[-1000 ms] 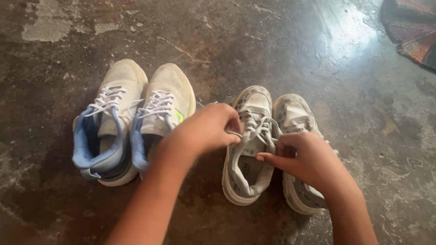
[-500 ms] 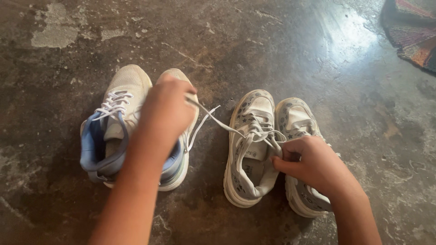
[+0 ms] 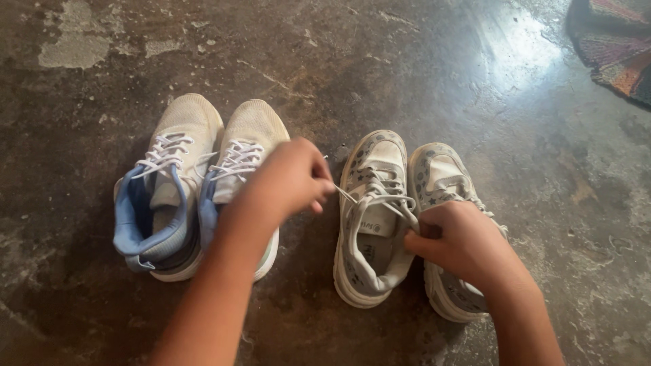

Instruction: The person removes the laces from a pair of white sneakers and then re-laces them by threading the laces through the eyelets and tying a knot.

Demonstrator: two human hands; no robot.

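Dark, scuffed concrete floor [image 3: 420, 74], mottled with pale patches, fills the head view, with daylight glaring at upper right. At left, a pair of cream high-top sneakers with blue lining [image 3: 196, 190] stands side by side, toes pointing away, white laces tied. Over the inner sneaker of that pair, the person's left hand [image 3: 291, 179] is closed in a pinch on a white lace [image 3: 344, 194], drawn taut from the left shoe of a pair of grey star-patterned sneakers [image 3: 407, 224] just beside. That shoe sits on the floor between the two hands. The right hand [image 3: 458, 240] is curled tight on the lace at the shoe's tongue, resting across the pair. A striped woven rug [image 3: 614, 47] lies at far upper right.
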